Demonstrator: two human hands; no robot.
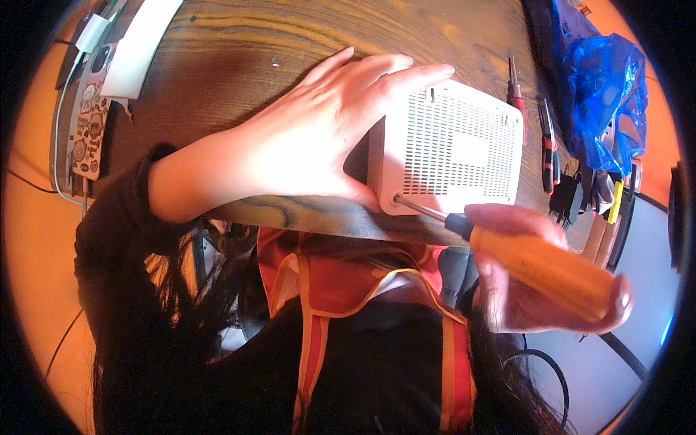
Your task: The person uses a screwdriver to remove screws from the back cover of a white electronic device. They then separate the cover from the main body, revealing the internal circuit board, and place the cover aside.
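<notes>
A white plastic box with a slotted vent panel (449,170), perhaps a router, lies on the wooden table near its front edge. My left hand (312,123) grips its left end, fingers along the far side and thumb at the near corner. My right hand (511,290) is wrapped round the orange handle of a screwdriver (551,272). The screwdriver slants up to the left, and the tip of its metal shaft sits at a hole in the box's near left corner. Whether a screw is in that hole cannot be made out.
Right of the box lie a red-handled pointed tool (516,94) and a red and black tool (549,148). A crumpled blue plastic bag (602,94) is at the far right. At the left are a patterned phone case (90,130), a white cable and a white strip (145,43).
</notes>
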